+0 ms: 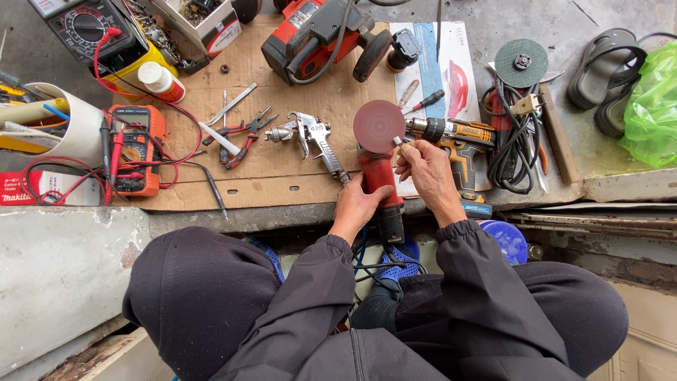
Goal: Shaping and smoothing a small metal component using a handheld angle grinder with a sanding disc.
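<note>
Knees and sleeves: dark trousers (204,296) and jacket cuffs nearest the lens, crouched low, both forearms reaching forward to the work.
Left hand (360,206): fingers wrapped around the red body of the angle grinder (379,185), clamped firm, seemingly to steady the tool against turning.
Right hand (427,173): fingertips pinched on a small pale piece at the grinder's head, just beside the disc; what the piece is, too small to tell.
Grinder: upright between the two hands, maroon sanding disc (379,125) facing up toward the lens just beyond the fingertips, black tail end below the left palm, cord trailing down between the knees.
Just right of the fingers: orange and black cordless drill (455,134), lying on its side, partly hidden behind the right hand.
Just left of the fingers: chrome spray gun (314,137) flat on the cardboard sheet (282,173), handle pointing toward the left hand.
Farther left: red-handled pliers (243,134), then an orange multimeter (134,148) with red leads looped around it.
Beyond the fingers: larger red power tool (317,35) at the cardboard's far edge.
Far right: loose green grinding disc (521,62) above a bundle of black cable, sandals (606,70) and a green plastic bag (652,106) well apart.
</note>
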